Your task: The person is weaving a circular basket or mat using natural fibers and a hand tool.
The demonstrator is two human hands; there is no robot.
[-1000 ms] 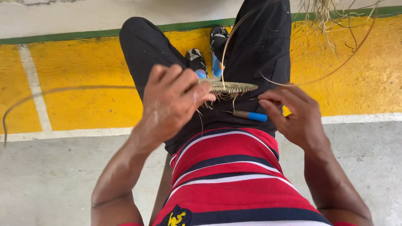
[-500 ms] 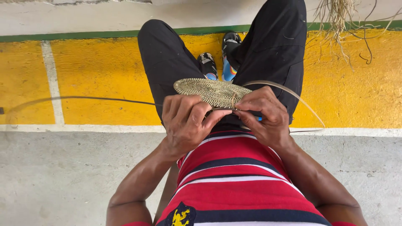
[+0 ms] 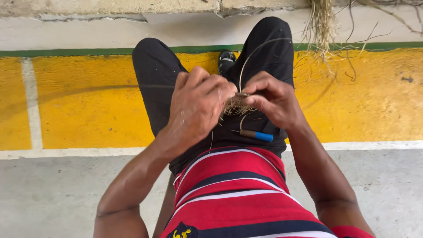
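Small tuft of pale, frayed straw-coloured fibre (image 3: 236, 105), pinched between both hands above the lap, against black trousers (image 3: 154, 75). Thin curved strand of the same fibre (image 3: 253, 50) rising from the tuft and arching over the right knee. Left hand (image 3: 198, 103) curled over the tuft from its side, fingers closed together on it — most of the woven piece hidden beneath. Right hand (image 3: 273, 97) meeting it from the other side, fingertips clamped on the tuft's edge. Short brown-handled tool with a blue end (image 3: 257, 135) lying on the lap just below the right hand. Red shirt with white and dark stripes (image 3: 238, 194) nearest the camera. Beyond the knees, yellow painted floor band (image 3: 88, 105) edged in green — loose dry fibre bundle (image 3: 321, 22) at the top, well apart.
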